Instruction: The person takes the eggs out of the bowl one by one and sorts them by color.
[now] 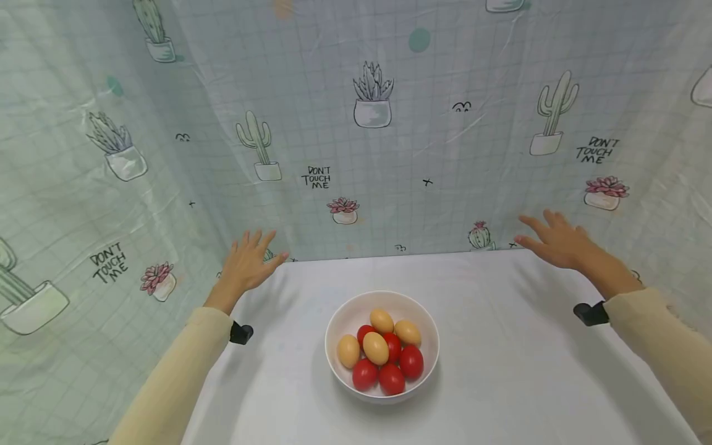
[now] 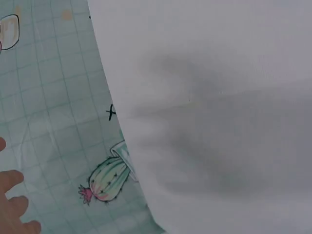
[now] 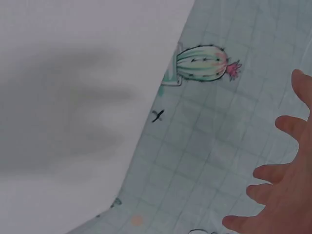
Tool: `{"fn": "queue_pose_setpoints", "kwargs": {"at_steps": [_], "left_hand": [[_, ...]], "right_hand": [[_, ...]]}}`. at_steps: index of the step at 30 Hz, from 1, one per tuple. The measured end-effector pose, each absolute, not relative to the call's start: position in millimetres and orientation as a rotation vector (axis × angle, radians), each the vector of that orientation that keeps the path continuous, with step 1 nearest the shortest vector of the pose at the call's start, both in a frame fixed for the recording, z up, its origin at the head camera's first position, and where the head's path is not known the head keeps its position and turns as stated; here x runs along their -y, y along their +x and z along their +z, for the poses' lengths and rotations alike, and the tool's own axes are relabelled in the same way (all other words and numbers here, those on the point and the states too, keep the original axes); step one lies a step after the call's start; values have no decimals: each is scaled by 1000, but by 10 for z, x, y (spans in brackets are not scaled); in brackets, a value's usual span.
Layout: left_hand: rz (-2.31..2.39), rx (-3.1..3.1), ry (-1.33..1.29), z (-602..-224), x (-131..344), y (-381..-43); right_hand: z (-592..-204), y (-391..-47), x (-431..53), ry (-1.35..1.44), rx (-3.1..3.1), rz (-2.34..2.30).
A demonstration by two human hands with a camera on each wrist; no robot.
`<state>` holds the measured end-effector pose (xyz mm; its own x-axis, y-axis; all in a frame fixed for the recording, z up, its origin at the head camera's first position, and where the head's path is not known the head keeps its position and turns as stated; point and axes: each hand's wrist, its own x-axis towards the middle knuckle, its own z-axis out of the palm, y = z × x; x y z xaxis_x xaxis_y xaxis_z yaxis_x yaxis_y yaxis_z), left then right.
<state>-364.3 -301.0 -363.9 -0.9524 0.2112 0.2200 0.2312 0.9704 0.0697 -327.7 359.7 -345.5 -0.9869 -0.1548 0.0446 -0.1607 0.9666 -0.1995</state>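
Observation:
In the head view a white bowl (image 1: 337,312) stands on the white table, holding several yellow egg-shaped pieces (image 1: 375,348) and several red ones (image 1: 411,362) piled together. My left hand (image 1: 247,264) is held over the table's far left corner, fingers spread, with nothing in it. Over the far right corner my right hand (image 1: 559,241) is likewise spread and holds nothing. Both hands are well apart from the bowl. Fingers of the left hand (image 2: 15,207) show at the lower left of its wrist view, and the right hand (image 3: 285,170) shows at the right of its own.
A white table (image 1: 489,346) extends around the bowl, with shadows of both arms on it. Behind and beside it hangs a pale green curtain (image 1: 411,142) printed with cacti and lettering. Black bands (image 1: 241,334) sit at both wrists.

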Motion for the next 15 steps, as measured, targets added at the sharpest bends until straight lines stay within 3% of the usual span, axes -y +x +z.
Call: {"fn": "queue_pose_setpoints", "kwargs": {"at_steps": [15], "left_hand": [[-515,2833,-300,-3793,2595,-3120]], "right_hand": [[-3406,-2839,-2898,477,2978,463]]}}
